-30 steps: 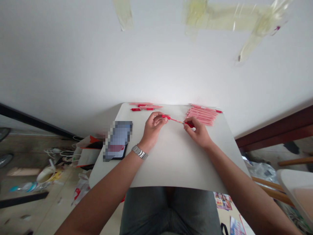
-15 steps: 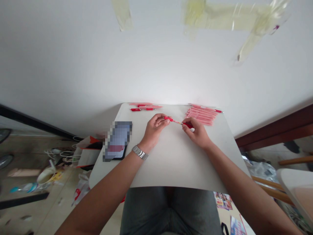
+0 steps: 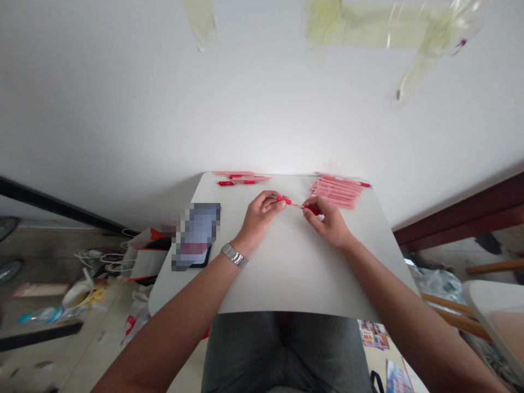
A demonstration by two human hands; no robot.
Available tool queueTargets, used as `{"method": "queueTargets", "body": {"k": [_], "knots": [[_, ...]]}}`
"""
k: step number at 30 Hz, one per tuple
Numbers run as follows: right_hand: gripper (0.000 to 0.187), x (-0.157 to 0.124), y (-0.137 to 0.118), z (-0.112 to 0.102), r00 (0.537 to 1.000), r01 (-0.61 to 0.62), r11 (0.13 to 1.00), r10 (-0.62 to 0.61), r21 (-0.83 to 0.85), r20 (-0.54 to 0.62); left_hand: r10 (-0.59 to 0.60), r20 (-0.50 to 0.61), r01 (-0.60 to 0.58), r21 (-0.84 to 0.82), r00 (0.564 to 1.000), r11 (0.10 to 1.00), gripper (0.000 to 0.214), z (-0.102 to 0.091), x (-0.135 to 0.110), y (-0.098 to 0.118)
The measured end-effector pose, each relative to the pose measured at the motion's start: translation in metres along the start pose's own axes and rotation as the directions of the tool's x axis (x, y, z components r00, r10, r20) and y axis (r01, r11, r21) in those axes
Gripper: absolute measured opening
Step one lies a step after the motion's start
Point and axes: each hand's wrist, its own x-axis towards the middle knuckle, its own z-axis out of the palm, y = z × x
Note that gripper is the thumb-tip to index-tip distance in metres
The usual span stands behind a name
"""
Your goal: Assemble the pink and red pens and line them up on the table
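Above the middle of the white table [image 3: 270, 278], a red pen [image 3: 295, 204] spans the gap between my two hands. My left hand [image 3: 262, 210] pinches its red grip end. At the other end, the fingers of my right hand [image 3: 325, 218] are closed on the red rear part. A lighter, narrow section shows between them. Behind my right hand lies a row of pink pens or refills [image 3: 338, 192], with one red-gripped pen [image 3: 366, 185] at its edge. Several red and pink pens [image 3: 241, 180] lie at the back left of the table.
A phone [image 3: 198, 234], its screen blurred out, lies at the table's left edge. The wall [image 3: 262, 109] rises right behind the table. Bags, cables and a bottle [image 3: 45, 315] are on the floor at left. A white seat [image 3: 497, 305] stands at right.
My right hand and its end of the pen have shifted very slightly left, towards my left hand. Otherwise the hold looks the same.
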Motion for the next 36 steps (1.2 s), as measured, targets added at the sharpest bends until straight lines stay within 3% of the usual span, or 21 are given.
{"method": "queueTargets", "body": {"k": [24, 36], "knots": [[0.025, -0.0016, 0.0001, 0.0001, 0.999, -0.02, 0.999, 0.018, 0.032, 0.046, 0.004, 0.028, -0.006, 0.074, 1.0, 0.997, 0.03, -0.0001, -0.0015, 0.0045], [0.026, -0.0005, 0.0015, 0.0011, 0.999, 0.007, 0.999, -0.006, -0.037, 0.036, 0.022, 0.018, -0.024, 0.082, 1.0, 0.996, 0.031, -0.002, -0.0004, 0.0067]]}}
